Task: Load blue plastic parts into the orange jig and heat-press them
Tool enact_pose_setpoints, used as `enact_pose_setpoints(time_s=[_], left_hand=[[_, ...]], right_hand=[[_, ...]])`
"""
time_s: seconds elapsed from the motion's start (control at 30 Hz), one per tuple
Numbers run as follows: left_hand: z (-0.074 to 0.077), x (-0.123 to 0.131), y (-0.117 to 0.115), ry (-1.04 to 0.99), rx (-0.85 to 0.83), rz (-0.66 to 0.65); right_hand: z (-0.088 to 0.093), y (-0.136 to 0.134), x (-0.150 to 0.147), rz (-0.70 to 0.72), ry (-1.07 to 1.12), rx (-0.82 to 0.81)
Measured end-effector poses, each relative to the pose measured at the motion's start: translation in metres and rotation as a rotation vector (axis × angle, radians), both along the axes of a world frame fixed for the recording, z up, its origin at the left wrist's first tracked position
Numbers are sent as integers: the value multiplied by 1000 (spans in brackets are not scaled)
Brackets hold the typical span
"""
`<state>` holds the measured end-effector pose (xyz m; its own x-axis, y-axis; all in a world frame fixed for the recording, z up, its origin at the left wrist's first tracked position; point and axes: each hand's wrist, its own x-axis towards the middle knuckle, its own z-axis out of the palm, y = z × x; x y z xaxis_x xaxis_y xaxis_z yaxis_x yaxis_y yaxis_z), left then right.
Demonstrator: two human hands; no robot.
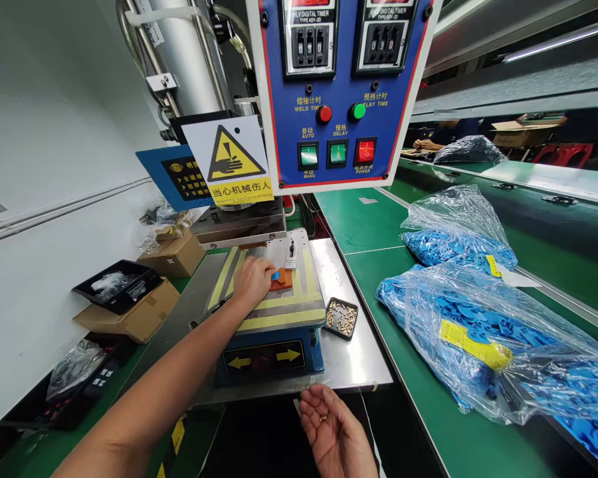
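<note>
My left hand [252,281] reaches onto the striped press table [264,322]. Its fingertips are closed at a small blue plastic piece [276,275], which lies on an orange fixture block [282,284]. The hand covers part of the piece. Below the table's front edge, my right hand [336,428] is turned palm up with fingers curled. A small brass-coloured piece [323,418] shows within its fingers. A black tray of small brass parts [341,318] sits right of the press table, on the metal plate [351,368].
Overhead hangs a blue timer control box [341,149], beside a warning sign [232,159]. Plastic bags of blue pieces [443,318] lie on the green bench at right. Cardboard boxes [139,315] and black bins [114,285] stand at left. Another person's hand [426,145] is far right.
</note>
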<state>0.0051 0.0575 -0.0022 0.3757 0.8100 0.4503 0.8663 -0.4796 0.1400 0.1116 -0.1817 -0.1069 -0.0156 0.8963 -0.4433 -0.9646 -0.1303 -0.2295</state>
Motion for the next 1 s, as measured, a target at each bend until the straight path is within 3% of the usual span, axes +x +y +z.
enact_pose_setpoints(time_s=[0.37, 0.67, 0.77, 0.83, 1.0], left_hand=[[7, -11, 1, 115, -71, -193], [7, -21, 3, 6, -130, -185], [6, -26, -17, -50, -43, -213], [4, -28, -42, -158, 26, -305], [-11, -21, -120, -277, -77, -823]], right_hand=[[6, 0, -3, 5, 17, 20], [16, -1, 5, -32, -21, 88], [22, 0, 5, -82, -30, 122], [27, 3, 5, -100, -22, 159], [39, 9, 5, -117, -47, 173]])
